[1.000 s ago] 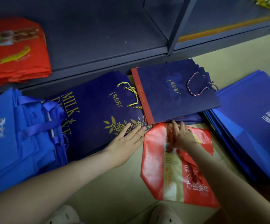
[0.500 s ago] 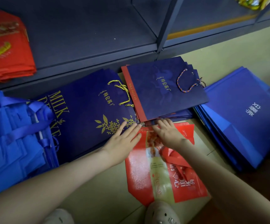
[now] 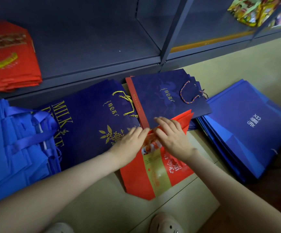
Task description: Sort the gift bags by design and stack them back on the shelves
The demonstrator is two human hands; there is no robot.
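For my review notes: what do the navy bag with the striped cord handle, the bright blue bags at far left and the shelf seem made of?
Navy bag: likely stiff matte paper card; flat, crisp edges.
Bright blue bags: probably non-woven fabric; soft folds, limp strap handles.
Shelf: apparently painted metal; thin, smooth dark sheet.

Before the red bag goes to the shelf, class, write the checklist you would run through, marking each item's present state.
1. Left hand and right hand touch the red bag: ok.
2. Grip secure: cannot tell.
3. Red bag clear of the navy bags: not ok, its top edge overlaps them.
4. Matching red stack on the shelf: ok.
5. Bare shelf beside that stack: ok.
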